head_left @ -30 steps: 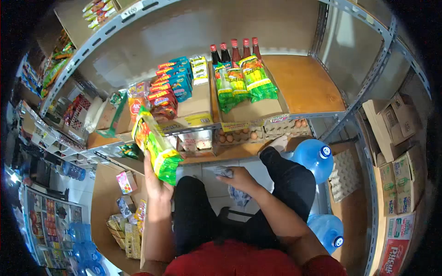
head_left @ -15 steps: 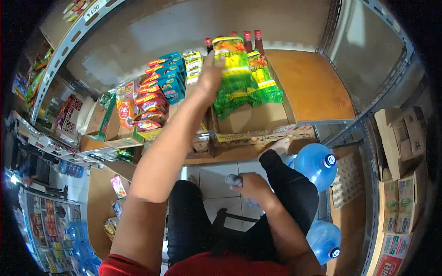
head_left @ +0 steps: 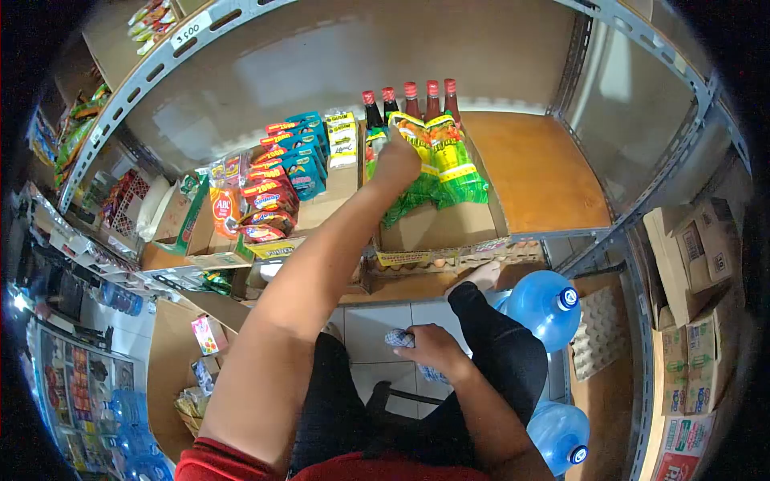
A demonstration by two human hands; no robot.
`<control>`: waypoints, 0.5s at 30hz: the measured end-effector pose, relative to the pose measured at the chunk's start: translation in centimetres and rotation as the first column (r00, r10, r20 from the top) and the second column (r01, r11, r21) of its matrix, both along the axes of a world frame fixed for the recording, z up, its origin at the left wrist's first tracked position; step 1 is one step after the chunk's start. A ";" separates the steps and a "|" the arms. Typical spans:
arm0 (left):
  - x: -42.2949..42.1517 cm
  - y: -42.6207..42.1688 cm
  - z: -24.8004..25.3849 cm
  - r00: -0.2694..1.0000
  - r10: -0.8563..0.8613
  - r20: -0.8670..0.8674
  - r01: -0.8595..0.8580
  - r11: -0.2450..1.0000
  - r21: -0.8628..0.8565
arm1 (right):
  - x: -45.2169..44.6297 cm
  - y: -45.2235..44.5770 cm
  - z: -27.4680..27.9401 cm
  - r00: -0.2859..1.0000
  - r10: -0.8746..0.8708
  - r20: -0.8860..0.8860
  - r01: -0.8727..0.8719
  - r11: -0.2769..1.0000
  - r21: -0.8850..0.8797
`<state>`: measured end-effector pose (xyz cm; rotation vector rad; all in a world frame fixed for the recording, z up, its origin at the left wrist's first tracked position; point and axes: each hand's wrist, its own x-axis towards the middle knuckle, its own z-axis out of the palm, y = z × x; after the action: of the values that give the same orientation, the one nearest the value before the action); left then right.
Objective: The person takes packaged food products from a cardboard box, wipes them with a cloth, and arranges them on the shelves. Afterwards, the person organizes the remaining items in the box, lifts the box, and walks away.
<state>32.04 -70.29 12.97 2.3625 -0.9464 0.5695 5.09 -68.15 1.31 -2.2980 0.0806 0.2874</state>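
My left hand (head_left: 398,166) reaches into the open cardboard box (head_left: 433,232) on the shelf. Its fingers are closed at the upper left side of a green and yellow packet (head_left: 412,135), partly covering it. A matching packet (head_left: 457,168) leans beside it on the right, and part of another packet (head_left: 373,144) shows to the left. Red-capped bottles (head_left: 411,100) stand behind them. Low over the floor, my right hand (head_left: 437,350) is closed around a bunched checkered cloth (head_left: 399,338), whose end hangs below the fingers.
Left of the box are red sachets (head_left: 269,196), teal sachets (head_left: 305,172) and white-yellow packs (head_left: 342,140). A bare wooden board (head_left: 537,172) lies to the right. Blue water jugs (head_left: 541,309) and egg trays (head_left: 597,333) flank my right leg. Metal shelf posts (head_left: 642,200) frame the space.
The packet in my left hand has come down and back, now resting beside its match. More bottles show behind. My right hand still holds the cloth, and the view has shifted slightly.
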 end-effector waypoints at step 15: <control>-8.8 2.8 2.9 0.969 0.180 -0.169 -0.088 0.892 0.444 | -0.4 0.0 0.7 0.999 0.032 0.011 -0.032 0.999 -0.043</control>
<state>23.27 -67.47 15.90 2.8364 -0.8893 0.1607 4.73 -68.15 2.05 -2.3447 0.0447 0.2911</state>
